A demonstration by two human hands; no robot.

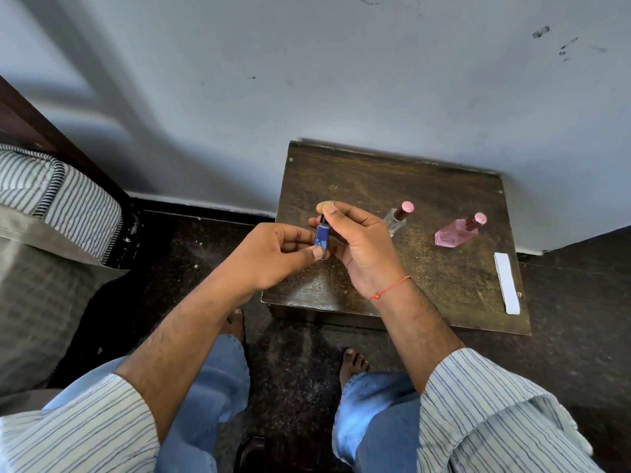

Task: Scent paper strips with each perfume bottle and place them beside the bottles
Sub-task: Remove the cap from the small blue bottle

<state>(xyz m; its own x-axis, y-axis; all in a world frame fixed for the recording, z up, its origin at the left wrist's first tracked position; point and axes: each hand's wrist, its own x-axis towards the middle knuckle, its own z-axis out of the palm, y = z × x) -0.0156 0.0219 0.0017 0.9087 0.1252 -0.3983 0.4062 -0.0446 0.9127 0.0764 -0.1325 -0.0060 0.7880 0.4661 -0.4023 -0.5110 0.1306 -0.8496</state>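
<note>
My left hand (273, 254) grips the blue bottle (322, 237), my right hand (358, 240) pinches its cap; a jerky pull could spill perfume.

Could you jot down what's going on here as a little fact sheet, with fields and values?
Left hand: holds the blue bottle by its body
Right hand: fingers pinch the blue bottle's top
Clear bottle: on the wooden table, pink cap on
Pink bottle: on table, capped, right of clear one
Paper strips: white, near table's right edge
</note>
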